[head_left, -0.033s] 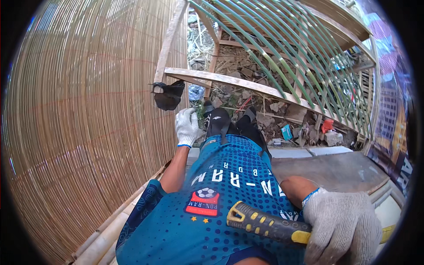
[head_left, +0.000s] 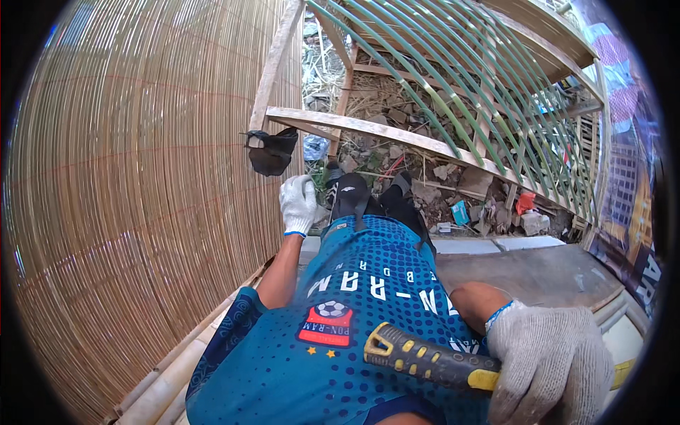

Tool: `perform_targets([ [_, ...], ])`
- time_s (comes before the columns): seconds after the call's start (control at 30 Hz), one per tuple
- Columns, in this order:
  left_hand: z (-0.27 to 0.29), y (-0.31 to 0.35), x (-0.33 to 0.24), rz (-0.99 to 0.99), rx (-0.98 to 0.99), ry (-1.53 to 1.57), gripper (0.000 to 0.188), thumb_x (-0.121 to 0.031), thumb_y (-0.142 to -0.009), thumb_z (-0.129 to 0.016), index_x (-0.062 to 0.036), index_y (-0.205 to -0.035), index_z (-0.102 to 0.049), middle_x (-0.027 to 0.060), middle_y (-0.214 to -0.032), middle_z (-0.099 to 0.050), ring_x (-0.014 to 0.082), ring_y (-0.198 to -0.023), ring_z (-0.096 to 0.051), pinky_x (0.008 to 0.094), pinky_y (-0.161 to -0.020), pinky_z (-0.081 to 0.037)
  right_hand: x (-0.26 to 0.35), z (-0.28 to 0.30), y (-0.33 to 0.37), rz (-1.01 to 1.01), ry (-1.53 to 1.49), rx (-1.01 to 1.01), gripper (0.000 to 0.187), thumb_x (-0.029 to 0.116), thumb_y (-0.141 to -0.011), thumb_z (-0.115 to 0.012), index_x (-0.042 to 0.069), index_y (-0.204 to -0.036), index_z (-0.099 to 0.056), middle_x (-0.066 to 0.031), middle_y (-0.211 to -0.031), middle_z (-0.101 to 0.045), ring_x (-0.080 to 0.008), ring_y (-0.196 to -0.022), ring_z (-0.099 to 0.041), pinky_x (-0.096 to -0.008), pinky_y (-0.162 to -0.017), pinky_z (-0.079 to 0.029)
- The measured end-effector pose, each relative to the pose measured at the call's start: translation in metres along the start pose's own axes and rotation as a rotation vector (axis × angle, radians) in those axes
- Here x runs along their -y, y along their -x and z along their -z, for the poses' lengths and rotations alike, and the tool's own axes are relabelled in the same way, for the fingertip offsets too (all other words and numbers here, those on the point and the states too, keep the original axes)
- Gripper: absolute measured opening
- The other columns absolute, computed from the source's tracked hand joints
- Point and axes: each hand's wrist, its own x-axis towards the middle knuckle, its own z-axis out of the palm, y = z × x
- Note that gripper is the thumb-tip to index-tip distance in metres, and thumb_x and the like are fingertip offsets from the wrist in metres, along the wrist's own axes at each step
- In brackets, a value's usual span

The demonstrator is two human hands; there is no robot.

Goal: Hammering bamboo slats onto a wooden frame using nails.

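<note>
My right hand (head_left: 549, 358), in a pale knit glove, is wrapped round a tool with a black-and-yellow rubber grip (head_left: 432, 363). Its yellow shaft shows beyond my fingers at the right; the head is out of sight. The grip lies across the front of my blue shirt. My left hand (head_left: 297, 205), also gloved, is at the left beside my knee with its fingers curled in. Whatever those fingers hold, if anything, is hidden. Just above it a small black plastic bag (head_left: 270, 152) hangs at the corner of a wooden frame (head_left: 375, 129), apart from the hand.
A wall of thin bamboo slats (head_left: 149, 177) rises close on my left. Green bamboo strips (head_left: 453, 106) span the wooden frame ahead. Rubble and litter (head_left: 425, 193) cover the ground by my feet. A brown board (head_left: 524, 275) lies to my right, and a printed banner (head_left: 623, 142) hangs beyond.
</note>
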Motion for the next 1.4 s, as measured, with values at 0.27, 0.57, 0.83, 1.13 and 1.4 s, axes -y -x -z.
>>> perform_targets([
  [0.27,0.008,0.012,0.059,0.165,0.009,-0.078,0.021,-0.023,-0.099,-0.064,-0.0084,-0.112,-0.072,0.0159,-0.116,-0.069,0.0390,-0.114,-0.062,0.0519,-0.101,-0.048,-0.029,-0.017,-0.018,-0.048,-0.028,0.024,0.017,0.002,-0.100,-0.066,0.008,-0.103,-0.082,0.0031,-0.114,-0.078,-0.0142,-0.064,-0.059,-0.0297,-0.057,-0.050],
  [0.57,0.013,0.018,0.122,0.408,-0.035,-0.020,0.028,-0.027,-0.102,-0.060,-0.0052,-0.116,-0.073,0.0211,-0.118,-0.070,0.0401,-0.116,-0.062,0.0512,-0.104,-0.046,-0.053,-0.052,-0.030,-0.121,-0.027,0.032,0.016,0.003,-0.100,-0.067,0.007,-0.103,-0.082,0.0021,-0.114,-0.078,-0.0148,-0.065,-0.059,-0.0302,-0.057,-0.051],
  [0.83,0.038,0.025,0.175,0.585,0.066,0.021,0.036,-0.030,-0.104,-0.056,-0.0031,-0.119,-0.073,0.0244,-0.123,-0.070,0.0428,-0.119,-0.063,0.0523,-0.105,-0.048,-0.163,-0.046,-0.141,-0.182,-0.036,0.047,0.015,0.004,-0.100,-0.068,0.007,-0.104,-0.082,0.0012,-0.114,-0.078,-0.0152,-0.065,-0.059,-0.0307,-0.058,-0.051],
  [1.13,0.059,0.021,0.204,0.654,0.147,0.018,0.036,-0.033,-0.103,-0.056,-0.0040,-0.116,-0.074,0.0241,-0.119,-0.071,0.0433,-0.116,-0.064,0.0526,-0.103,-0.049,-0.171,-0.040,-0.173,-0.184,-0.065,0.090,0.014,0.005,-0.100,-0.068,0.007,-0.104,-0.082,0.0001,-0.114,-0.078,-0.0158,-0.066,-0.060,-0.0312,-0.059,-0.051],
  [1.4,0.069,-0.015,0.210,0.583,0.275,0.056,0.037,-0.034,-0.102,-0.058,-0.0036,-0.118,-0.073,0.0246,-0.120,-0.071,0.0425,-0.116,-0.065,0.0514,-0.104,-0.050,-0.191,-0.061,-0.209,-0.147,-0.050,0.077,0.014,0.006,-0.100,-0.069,0.006,-0.105,-0.082,-0.0008,-0.114,-0.078,-0.0162,-0.066,-0.060,-0.0316,-0.059,-0.052],
])
